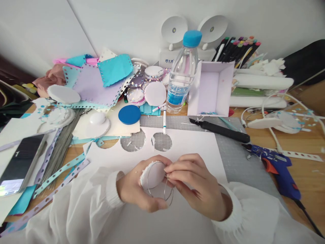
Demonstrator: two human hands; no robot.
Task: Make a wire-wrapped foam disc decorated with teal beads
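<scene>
My left hand [142, 193] is wrapped round a white padded disc [153, 174] with a rough, frilled edge, its flat face turned up to the right. A thin silvery wire [169, 198] curves across that face and hangs in loops at the disc's right side. With thumb and fingertips, my right hand [191, 179] pinches the wire close to the disc's right edge. Beneath both hands lies a white sheet [198, 145] with round holes cut along its far edge.
A grey cutting mat [231, 152] lies under the sheet. Behind stand a water bottle [182, 74] and a white box [210, 88]. To the right are a black craft knife [223, 132] and a blue glue gun [284, 176]; a phone [21, 162] and grey wires [63, 145] lie left.
</scene>
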